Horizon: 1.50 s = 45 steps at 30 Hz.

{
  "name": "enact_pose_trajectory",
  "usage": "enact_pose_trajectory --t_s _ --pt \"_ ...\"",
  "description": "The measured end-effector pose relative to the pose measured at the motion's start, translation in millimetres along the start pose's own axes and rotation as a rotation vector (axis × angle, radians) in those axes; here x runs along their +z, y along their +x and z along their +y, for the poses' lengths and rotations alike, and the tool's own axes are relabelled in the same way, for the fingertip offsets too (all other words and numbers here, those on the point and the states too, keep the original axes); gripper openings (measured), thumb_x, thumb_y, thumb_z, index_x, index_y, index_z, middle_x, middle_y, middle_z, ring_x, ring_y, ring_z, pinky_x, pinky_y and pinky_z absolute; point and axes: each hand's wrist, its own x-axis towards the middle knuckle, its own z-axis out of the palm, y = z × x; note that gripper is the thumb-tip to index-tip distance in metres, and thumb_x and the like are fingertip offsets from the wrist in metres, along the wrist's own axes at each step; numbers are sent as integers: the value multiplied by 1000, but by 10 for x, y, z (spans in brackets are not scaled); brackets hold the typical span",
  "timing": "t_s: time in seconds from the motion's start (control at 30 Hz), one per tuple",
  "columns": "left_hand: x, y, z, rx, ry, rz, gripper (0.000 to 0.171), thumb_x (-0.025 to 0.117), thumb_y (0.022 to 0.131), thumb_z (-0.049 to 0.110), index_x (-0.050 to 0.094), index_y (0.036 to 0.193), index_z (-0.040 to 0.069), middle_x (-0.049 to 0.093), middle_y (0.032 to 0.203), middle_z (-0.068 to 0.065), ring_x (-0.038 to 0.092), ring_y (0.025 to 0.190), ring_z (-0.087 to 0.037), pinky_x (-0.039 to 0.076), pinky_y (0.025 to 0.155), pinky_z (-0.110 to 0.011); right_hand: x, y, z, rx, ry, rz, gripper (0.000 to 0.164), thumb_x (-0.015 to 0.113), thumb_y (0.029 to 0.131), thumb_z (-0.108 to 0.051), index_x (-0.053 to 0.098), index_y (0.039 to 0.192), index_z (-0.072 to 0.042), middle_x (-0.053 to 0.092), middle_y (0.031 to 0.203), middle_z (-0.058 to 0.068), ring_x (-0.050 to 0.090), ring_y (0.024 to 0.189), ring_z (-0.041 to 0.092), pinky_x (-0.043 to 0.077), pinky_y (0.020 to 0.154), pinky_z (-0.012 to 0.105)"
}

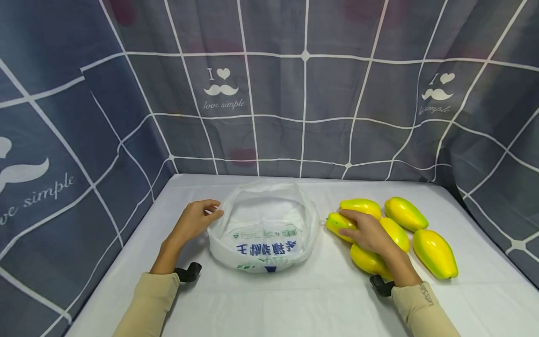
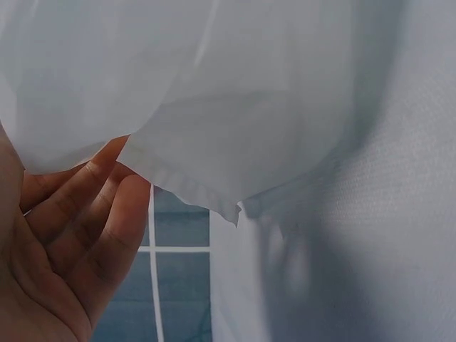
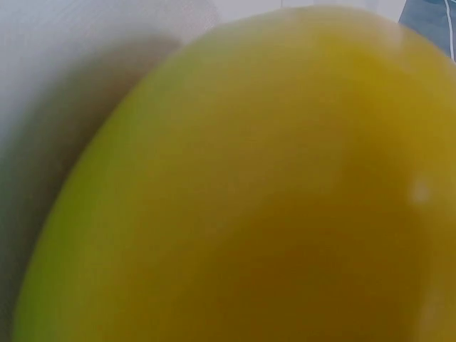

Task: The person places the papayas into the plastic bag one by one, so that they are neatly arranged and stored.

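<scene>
A white plastic bag [image 1: 263,260] with blue and green print lies on the table, its mouth held wide. My left hand [image 1: 191,222] pinches the left side of the bag's rim; in the left wrist view its fingers go behind the thin plastic. To the right of the bag, my right hand [image 1: 370,231] grips a yellow-green papaya [image 1: 334,223] from above, thumb on the near side and fingers over the far side. A papaya [image 3: 249,178] fills most of the right wrist view, where the right hand is out of sight.
Several more papayas lie around my right hand: one behind [image 1: 360,206], one in front [image 1: 370,262], others to the right [image 1: 435,252]. A white cloth [image 1: 261,304] covers the table. A grey checked curtain [image 1: 273,93] stands behind and at both sides.
</scene>
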Motion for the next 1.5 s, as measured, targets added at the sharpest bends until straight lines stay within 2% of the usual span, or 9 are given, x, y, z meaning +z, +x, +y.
enact_pose_trajectory --t_s 0.8,1.13,1.5 --pt "-20 3 -12 -11 -10 -29 41 67 96 25 63 126 -3 68 110 -20 66 91 -32 54 76 -44 -8 19 -1 -24 -27 8 51 75 89 -17 58 134 2 57 134 21 50 125 42 36 103 58" --pt "-17 19 -51 5 -24 -60 45 66 97 26 59 132 -1 67 110 -22 66 91 -31 53 78 -46 -114 14 -35 -34 -29 77 54 76 88 -20 58 134 1 60 131 19 51 123 41 36 102 57" --pt "21 28 -34 24 -54 -51 42 64 98 21 59 130 -5 67 111 -23 67 90 -31 54 75 -43 -109 23 -183 -102 15 138 57 77 88 -23 57 137 -2 59 134 16 54 122 37 40 101 53"
